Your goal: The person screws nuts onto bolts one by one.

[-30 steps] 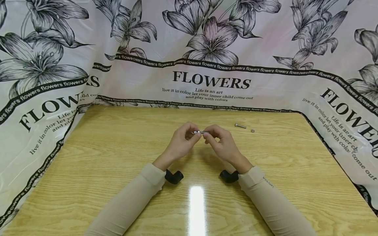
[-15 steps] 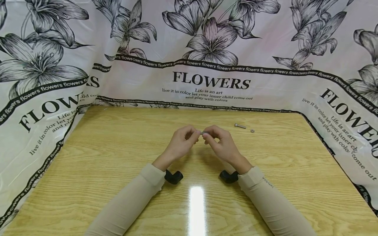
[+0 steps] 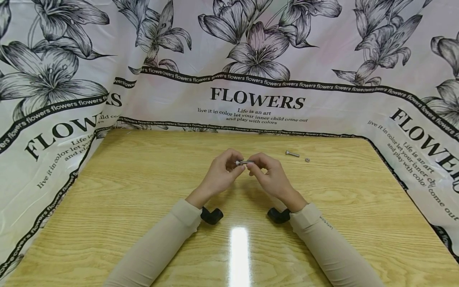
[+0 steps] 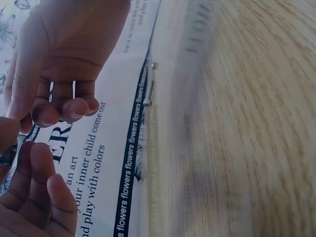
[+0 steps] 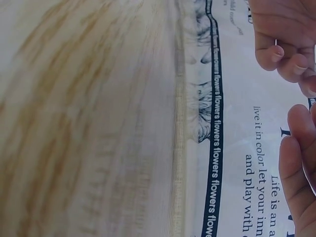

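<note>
My right grip (image 3: pixel 269 174) pinches the bolt (image 3: pixel 245 162) above the counter (image 3: pixel 143 171); left grip (image 3: pixel 223 172) loosely curled around its head end, contact unclear. Likely light, stiff, slick; best held by the head.

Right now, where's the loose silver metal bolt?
In the head view, the bolt lies on the yellow wood-grain table, beyond the right hand, left of the silver nut.

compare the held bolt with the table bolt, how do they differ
The held bolt is raised between the left hand and right hand; the table bolt lies loose.
The held bolt is partly covered; the table bolt shows whole.
Both are silvery, heads toward the left.
</note>
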Tool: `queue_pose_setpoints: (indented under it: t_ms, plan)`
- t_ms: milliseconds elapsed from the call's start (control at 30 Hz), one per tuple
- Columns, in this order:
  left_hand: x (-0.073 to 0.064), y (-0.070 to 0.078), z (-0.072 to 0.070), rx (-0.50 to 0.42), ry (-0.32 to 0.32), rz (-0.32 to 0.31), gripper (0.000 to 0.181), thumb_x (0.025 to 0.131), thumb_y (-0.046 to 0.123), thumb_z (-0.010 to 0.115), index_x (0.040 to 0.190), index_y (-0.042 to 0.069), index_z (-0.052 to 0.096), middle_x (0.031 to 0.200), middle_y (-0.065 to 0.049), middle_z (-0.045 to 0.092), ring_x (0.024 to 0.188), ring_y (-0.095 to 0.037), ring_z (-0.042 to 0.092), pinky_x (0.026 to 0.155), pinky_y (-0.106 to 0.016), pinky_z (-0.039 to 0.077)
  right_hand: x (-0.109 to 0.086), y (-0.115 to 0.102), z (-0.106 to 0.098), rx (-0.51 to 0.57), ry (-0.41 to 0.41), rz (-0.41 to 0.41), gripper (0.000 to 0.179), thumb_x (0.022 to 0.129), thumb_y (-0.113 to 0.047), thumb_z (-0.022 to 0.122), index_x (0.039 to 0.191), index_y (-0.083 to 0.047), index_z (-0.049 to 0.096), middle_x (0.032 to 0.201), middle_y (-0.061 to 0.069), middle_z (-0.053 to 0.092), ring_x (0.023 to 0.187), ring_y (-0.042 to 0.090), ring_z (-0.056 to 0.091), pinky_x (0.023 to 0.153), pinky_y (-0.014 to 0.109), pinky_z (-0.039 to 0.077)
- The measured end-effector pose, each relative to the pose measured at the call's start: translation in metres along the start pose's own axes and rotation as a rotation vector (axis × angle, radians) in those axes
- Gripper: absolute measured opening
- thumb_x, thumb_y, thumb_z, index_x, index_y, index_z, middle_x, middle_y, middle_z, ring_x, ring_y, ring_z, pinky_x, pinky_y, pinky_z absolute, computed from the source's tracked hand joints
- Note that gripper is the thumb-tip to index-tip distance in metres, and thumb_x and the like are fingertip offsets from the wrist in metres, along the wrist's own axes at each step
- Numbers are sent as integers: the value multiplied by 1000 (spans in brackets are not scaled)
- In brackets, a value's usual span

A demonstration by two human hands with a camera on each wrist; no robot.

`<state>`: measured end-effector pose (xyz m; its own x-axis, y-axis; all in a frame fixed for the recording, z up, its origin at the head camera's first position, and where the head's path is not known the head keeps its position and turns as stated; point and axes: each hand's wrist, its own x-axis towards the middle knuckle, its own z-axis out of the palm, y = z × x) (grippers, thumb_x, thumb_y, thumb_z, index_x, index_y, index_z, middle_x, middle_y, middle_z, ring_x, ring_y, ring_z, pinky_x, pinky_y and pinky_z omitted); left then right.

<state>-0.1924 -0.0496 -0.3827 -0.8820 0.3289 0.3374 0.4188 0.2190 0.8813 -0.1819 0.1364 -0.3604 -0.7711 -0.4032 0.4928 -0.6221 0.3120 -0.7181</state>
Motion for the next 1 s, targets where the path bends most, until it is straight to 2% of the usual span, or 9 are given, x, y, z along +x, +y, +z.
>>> queue_pose_setpoints:
  t_ms: [100,200,433,567,700,800,1000]
  plan:
    - [0,0,0,-1,-5,-20,11,96,20,60,105,13,59,90,0,61,73,-17,55,66,-33,48,0,0,0,-4,1,-1,8,94,1,56,99,2,63,80,8,65,70,26,63,66,40,53]
    - [0,0,0,-3,-16,-44,17,99,28,55,103,13,62,87,-2,60,71,-17,54,64,-32,46,0,-1,0,-4,3,-5,8,94,1,56,99,3,63,80,8,65,69,26,63,66,42,53]
    - [0,-1,0,-5,-30,-86,31,100,35,49,93,9,62,84,-16,59,68,-20,51,62,-32,42,0,0,1,8,-2,-8,8,94,1,56,100,3,63,82,8,66,69,29,62,66,41,52]
    - [0,-2,0,-3,-29,-99,32,99,39,50,96,10,63,85,-11,60,71,-21,55,65,-32,45,0,-1,0,1,0,-4,9,94,1,56,100,2,63,82,8,66,69,28,62,66,41,52]
    - [0,0,-1,4,-8,-82,26,95,36,60,104,12,61,93,-3,62,80,-19,60,70,-32,49,0,-1,0,-7,5,6,9,95,1,56,100,2,63,81,7,65,70,27,62,65,38,52]
    - [0,0,0,7,1,-44,26,92,25,66,109,9,58,101,-5,63,82,-17,60,71,-32,51,0,-1,0,-7,5,11,9,95,1,56,100,3,62,80,7,65,71,28,62,66,38,52]
    - [0,0,0,8,6,23,17,93,11,63,108,7,57,101,-4,63,77,-15,59,66,-32,50,0,-1,0,-3,0,5,8,94,1,56,100,2,62,81,7,65,70,27,62,66,41,52]
